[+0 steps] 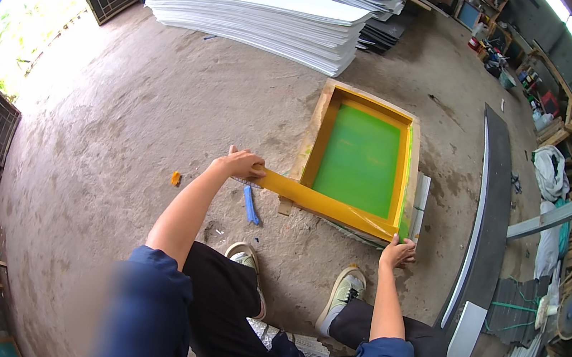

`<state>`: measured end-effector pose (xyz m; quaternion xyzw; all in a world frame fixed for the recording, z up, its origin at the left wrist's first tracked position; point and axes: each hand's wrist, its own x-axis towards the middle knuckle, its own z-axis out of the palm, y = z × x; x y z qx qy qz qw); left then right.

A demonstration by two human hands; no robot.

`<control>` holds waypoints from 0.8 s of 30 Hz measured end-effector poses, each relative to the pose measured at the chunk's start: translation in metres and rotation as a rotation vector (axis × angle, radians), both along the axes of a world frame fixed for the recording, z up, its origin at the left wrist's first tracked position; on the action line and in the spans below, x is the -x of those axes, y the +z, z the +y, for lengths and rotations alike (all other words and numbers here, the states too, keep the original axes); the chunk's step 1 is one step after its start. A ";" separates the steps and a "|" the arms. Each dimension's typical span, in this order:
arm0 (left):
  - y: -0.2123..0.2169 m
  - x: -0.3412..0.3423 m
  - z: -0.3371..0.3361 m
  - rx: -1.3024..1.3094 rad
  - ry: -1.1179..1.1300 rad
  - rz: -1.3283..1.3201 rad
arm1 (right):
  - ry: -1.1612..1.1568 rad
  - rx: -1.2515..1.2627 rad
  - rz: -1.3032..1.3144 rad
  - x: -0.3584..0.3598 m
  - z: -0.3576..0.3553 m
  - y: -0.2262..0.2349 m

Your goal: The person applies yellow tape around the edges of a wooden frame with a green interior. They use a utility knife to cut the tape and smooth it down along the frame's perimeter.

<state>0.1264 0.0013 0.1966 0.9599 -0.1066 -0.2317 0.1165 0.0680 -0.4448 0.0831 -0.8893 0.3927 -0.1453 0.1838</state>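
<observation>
The left hand pinches the loose end of a wide yellow tape, fingers closed on it, pulling it out past the near-left corner of a wooden screen frame. The right hand presses flat on the other end of the strip at the frame's near-right corner, fingers closed together and bearing down on the tape.

Seen from the head camera, the person crouches on a bare concrete floor, with two pale sneakers just short of the frame. The frame lies flat on the floor in front of them, its inner border already lined in yellow and a bright green mesh filling the middle. The tape runs taut along the frame's near edge, between the two hands. A blue tool lies on the floor just below the left hand, and a small orange scrap sits farther left. Behind the frame are tall stacks of white sheets. A long dark board lies to the right.

The step in hand looks like laying tape along the near edge. The next move likely calls for lowering the stretched strip evenly, keeping it aligned with the wood, then smoothing it down and cutting the extra at the left.
</observation>
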 end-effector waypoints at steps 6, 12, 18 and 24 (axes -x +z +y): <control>-0.007 -0.009 0.008 0.207 -0.030 0.277 | 0.003 -0.021 -0.026 0.003 -0.003 0.002; -0.045 -0.019 0.032 0.167 -0.447 -0.160 | 0.016 -0.052 0.001 -0.003 0.009 0.004; -0.031 -0.001 -0.010 0.353 0.089 -0.258 | -0.014 -0.072 0.008 0.001 -0.005 0.003; -0.022 0.014 -0.008 0.438 0.312 -0.096 | 0.006 -0.074 -0.024 0.002 0.003 0.005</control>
